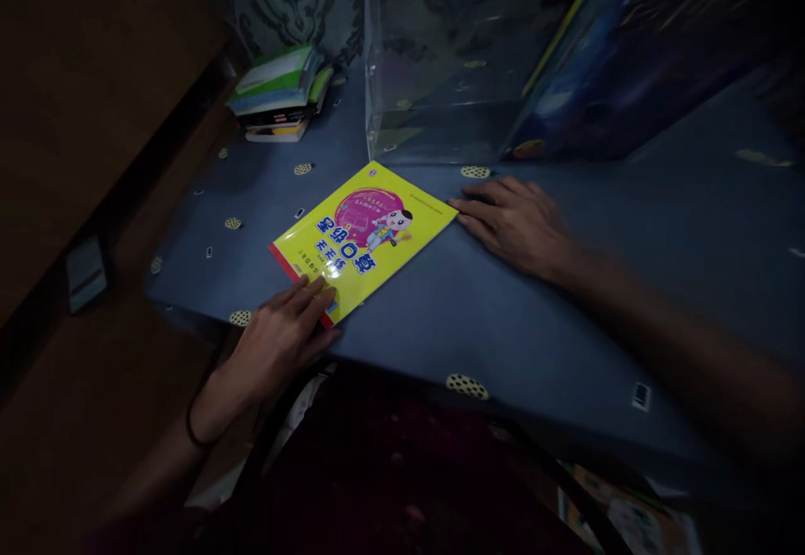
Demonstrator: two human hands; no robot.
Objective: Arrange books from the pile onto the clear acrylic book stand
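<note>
A yellow workbook [402,236] with Chinese characters, a pink circle and a cartoon child lies closed and slanted on the blue patterned tablecloth [415,337]. My left hand [280,333] rests at its lower edge, fingers laid flat over the cover's red-edged near corner. A dark band circles that wrist. My right hand [519,224] lies on the cloth to the right, fingers stretched out, with the fingertips at the book's right corner. Whether they press on the corner or only touch it I cannot tell.
A stack of books [280,98] stands at the back left. Behind the workbook is a clear plastic box [433,127], with a large dark blue package [604,94] leaning right of it. Beyond the table's left edge lies a phone-like object [86,274].
</note>
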